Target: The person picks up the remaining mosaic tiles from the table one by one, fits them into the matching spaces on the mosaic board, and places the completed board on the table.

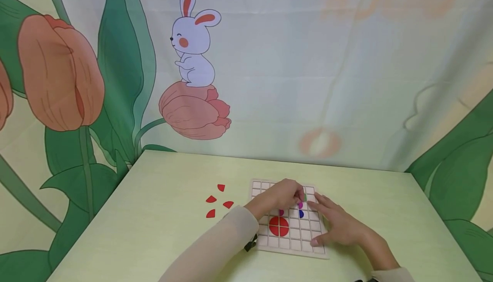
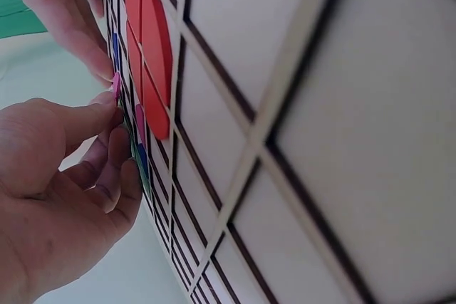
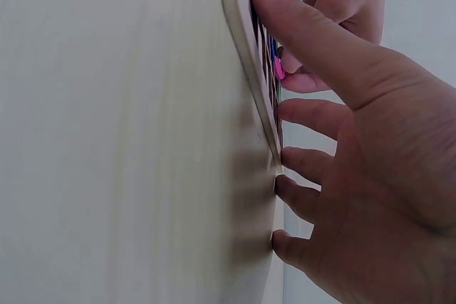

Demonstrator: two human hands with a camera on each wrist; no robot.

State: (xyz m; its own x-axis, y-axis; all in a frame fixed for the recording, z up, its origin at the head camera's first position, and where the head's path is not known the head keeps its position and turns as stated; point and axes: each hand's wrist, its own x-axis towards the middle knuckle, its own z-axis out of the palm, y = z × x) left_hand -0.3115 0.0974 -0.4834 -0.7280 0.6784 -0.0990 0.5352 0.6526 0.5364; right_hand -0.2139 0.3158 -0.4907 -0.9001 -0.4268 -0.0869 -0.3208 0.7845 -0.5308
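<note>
A pale gridded board lies on the table. My left hand reaches over its upper part. Between that hand's thumb and index finger is a small magenta piece, pinched at the board's surface. My right hand is spread along the board's right side, thumb and fingertips touching its edge area. Red quarter pieces form a circle in the lower left cells. A blue piece, another magenta piece and a green piece show in cells nearby. The left arm hides part of the board.
Several loose red quarter pieces are scattered on the pale table, left of the board. Behind the table hangs a curtain printed with tulips and a rabbit.
</note>
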